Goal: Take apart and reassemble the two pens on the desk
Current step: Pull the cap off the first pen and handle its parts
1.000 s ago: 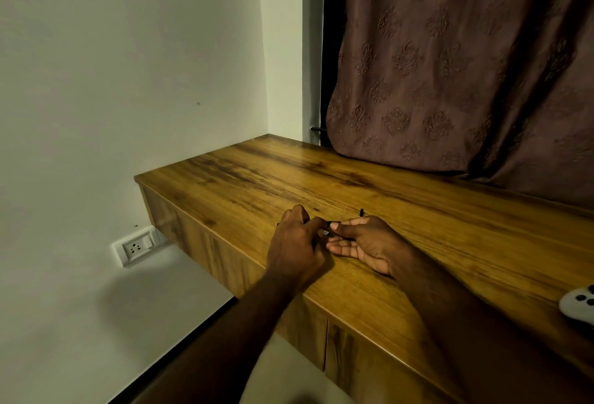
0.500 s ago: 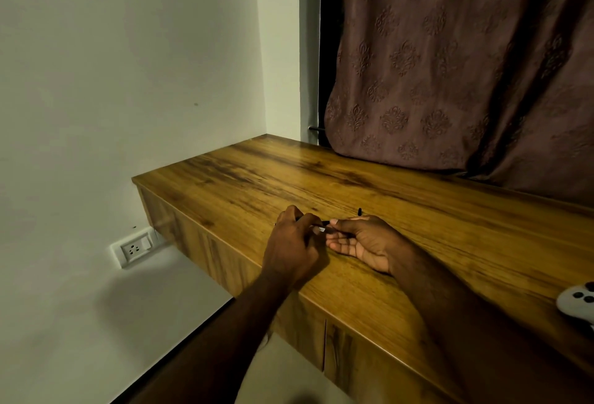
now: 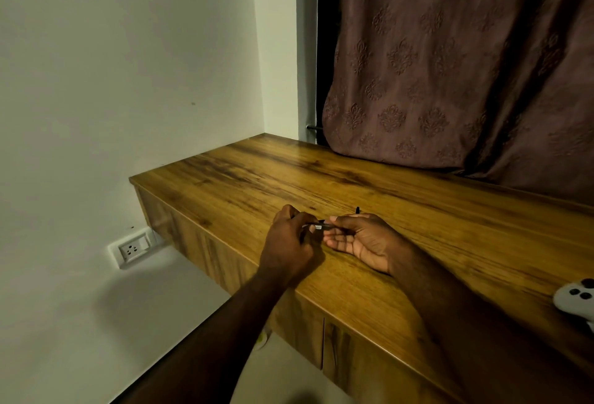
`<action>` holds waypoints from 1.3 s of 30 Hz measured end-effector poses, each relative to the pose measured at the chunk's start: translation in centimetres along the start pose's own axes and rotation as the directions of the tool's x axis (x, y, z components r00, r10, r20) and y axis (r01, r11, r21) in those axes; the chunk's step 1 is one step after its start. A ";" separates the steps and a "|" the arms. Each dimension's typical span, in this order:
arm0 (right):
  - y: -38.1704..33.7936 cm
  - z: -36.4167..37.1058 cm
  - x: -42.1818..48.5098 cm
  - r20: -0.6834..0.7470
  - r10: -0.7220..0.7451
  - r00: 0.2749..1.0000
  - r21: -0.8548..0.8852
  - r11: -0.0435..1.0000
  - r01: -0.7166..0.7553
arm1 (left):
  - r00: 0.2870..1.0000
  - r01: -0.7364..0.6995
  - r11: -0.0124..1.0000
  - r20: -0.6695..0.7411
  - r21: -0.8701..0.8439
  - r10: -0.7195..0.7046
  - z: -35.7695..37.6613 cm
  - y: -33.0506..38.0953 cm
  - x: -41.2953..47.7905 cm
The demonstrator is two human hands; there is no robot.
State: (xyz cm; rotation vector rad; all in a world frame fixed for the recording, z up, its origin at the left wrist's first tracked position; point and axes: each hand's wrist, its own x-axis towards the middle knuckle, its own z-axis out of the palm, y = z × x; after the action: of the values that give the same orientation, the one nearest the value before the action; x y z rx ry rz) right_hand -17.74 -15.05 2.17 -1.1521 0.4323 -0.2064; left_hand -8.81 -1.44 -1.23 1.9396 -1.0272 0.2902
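The left hand [image 3: 289, 239] and right hand [image 3: 364, 239] pinch the pen [image 3: 316, 226] between them; a slip could send parts off the worktop [image 3: 289, 178] edge beneath.

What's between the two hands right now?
A thin pen piece spans the gap, its ends pinched by the left hand and right hand. Shown in the head view.

Slim pen [image 3: 316, 226] held level; dark piece [image 3: 357, 209] behind.

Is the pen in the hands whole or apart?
Apparently apart: the pen shows as a thin rod with a pale piece, pinched between left hand and right hand.
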 end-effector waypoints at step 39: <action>-0.3 0.3 0.1 0.002 0.065 0.998 -0.013 0.998 -0.065 | 0.985 -0.168 0.925 0.013 0.341 0.174 0.0 1.0 -0.4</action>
State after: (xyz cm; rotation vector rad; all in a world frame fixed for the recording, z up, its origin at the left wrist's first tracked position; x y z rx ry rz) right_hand -17.53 -14.94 2.54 -1.1493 0.4688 -0.1462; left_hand -9.84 -1.50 -0.88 2.1504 -1.1996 0.6186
